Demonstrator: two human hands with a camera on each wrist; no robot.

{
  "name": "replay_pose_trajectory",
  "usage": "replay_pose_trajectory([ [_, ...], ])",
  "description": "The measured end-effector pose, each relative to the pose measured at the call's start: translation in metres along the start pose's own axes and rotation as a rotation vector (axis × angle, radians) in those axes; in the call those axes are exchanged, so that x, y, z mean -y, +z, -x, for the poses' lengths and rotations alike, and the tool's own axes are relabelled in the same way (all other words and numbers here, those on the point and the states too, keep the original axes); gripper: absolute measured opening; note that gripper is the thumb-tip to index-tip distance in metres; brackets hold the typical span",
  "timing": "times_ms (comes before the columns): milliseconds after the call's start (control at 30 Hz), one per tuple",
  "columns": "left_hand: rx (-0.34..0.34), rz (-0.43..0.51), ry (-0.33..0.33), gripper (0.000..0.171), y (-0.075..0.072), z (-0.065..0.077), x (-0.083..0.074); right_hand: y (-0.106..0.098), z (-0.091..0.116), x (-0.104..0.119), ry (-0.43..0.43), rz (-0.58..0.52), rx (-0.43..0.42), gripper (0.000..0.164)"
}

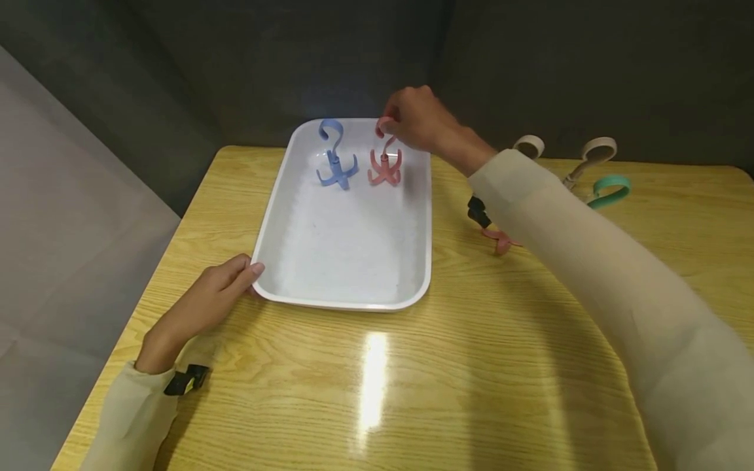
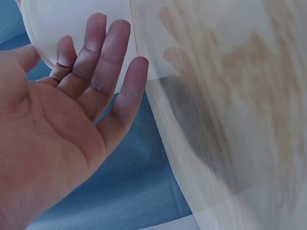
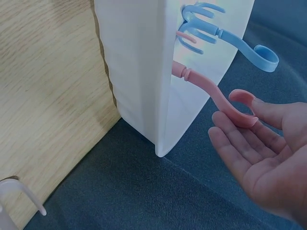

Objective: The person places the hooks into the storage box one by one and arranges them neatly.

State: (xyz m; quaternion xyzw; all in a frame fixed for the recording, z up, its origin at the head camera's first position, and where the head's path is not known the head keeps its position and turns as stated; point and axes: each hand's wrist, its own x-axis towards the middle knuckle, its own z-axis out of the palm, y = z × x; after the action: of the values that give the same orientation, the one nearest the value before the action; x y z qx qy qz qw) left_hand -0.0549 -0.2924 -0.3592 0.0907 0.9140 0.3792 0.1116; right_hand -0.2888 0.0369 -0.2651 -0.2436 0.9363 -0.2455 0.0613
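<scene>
Pale right sleeve [image 1: 595, 281], cut off at the lower right corner, reaches across a wooden table [image 1: 294, 386] and hides parts of what lies beneath: 2 off-white hooks [image 1: 599, 141], a green hook [image 1: 614, 180] and a pink pronged piece [image 1: 502, 241], of which only bits show. Right hand [image 1: 419, 118] pinches a pink hanger [image 1: 385, 172] by its curled top, thumb against fingers; the pronged base is inside the far end of a white tray [image 1: 347, 248], mostly hidden behind the tray wall in the right wrist view. Beside it, apart, is a blue hanger [image 1: 337, 171]. Left hand [image 1: 206, 297] holds the tray's near left corner, thumb over the rim; its fingers, largely hidden from above, appear slightly spread in the left wrist view.
</scene>
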Motion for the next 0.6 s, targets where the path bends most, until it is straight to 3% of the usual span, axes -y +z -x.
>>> replay_pose_trajectory([
  [300,-0.002,-0.016,0.003,0.037,-0.0002,-0.0011,-0.0003,0.0018,0.0014,-0.0038,0.002,0.006,-0.009,0.026],
  [600,-0.009,-0.017,0.006,0.037,-0.0012,-0.002,0.0012,-0.0002,0.0021,-0.0013,0.05,0.004,0.04,0.028],
])
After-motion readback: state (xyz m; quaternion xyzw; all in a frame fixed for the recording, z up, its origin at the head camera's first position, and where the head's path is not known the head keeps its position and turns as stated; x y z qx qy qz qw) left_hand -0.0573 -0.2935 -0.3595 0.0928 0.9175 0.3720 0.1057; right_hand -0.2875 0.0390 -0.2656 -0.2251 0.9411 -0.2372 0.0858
